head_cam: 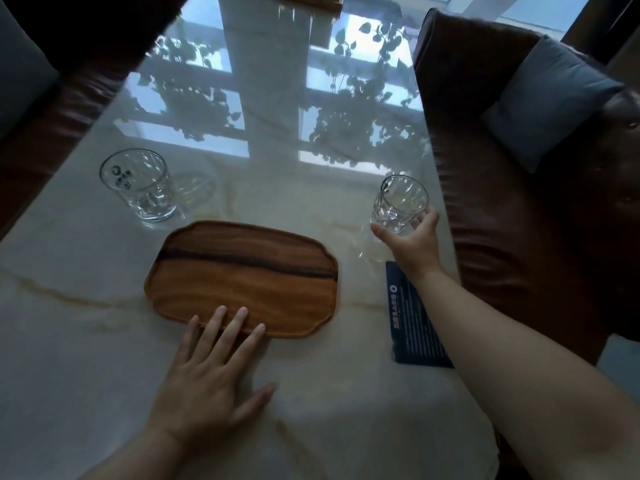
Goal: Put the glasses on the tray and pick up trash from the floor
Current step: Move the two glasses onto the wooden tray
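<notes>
Near worktop edge: left hand [204, 379] lies flat and open, fingertips on the empty wooden tray [242, 275]. At right edge, right hand [414, 242] wraps the base of the right glass [400, 202], beside a dark card [414, 317] w/ unreadable print. Left glass [138, 185], w/ illegible logo, stands near left edge. Glasses prob. light, slippery, fragile: grip mid-wall.

Brown streaked tray [242, 275], clear glasses [138, 185], cream table [69, 341].
</notes>
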A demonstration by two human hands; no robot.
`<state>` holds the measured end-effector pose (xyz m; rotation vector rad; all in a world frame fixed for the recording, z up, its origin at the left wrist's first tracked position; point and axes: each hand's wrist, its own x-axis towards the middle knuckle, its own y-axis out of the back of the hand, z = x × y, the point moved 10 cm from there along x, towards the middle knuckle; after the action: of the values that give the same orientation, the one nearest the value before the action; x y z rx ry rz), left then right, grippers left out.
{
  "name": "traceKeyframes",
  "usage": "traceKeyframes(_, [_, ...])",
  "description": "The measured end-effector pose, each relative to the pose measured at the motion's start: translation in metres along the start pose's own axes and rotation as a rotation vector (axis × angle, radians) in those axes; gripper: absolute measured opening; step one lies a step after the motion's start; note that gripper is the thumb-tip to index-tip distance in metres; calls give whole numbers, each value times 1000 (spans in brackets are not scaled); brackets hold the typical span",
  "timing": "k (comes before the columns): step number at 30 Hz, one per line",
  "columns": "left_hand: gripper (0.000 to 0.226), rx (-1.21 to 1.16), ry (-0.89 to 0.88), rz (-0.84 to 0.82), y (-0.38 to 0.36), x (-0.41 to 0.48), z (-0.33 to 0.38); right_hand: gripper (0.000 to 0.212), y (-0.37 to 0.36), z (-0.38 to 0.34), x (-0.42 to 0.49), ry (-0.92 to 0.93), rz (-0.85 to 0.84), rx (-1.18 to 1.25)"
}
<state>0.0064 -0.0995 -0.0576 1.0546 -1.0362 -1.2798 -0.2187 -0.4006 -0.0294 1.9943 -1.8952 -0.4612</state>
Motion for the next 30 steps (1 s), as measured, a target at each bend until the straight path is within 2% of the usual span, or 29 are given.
traceKeyframes(4, [83,4,2,12,-1,0,-1,100,-2,5,14,-22,58,41])
traceKeyframes(8, [82,13,-12,15,0,0,-1,81,-5,10,23,-39,54,52])
traceKeyframes(11, [80,16,-7,23,1,1,-1,77,-4,4,20,-18,40,46])
traceKeyframes(19, [77,-11,-2,28,8,-1,1,77,-27,-55,-51,137,-148,92])
traceKeyframes(22, [72,-133,3,108,24,-6,-2,77,-47,-74,-83,165,-202,87])
traceKeyframes(26, [68,-284,30,295,67,-7,-33,80,-71,-94,-113,175,-216,113])
traceKeyframes(30, [80,-350,218,437,115,10,-112,82,-95,-103,-134,163,-197,139])
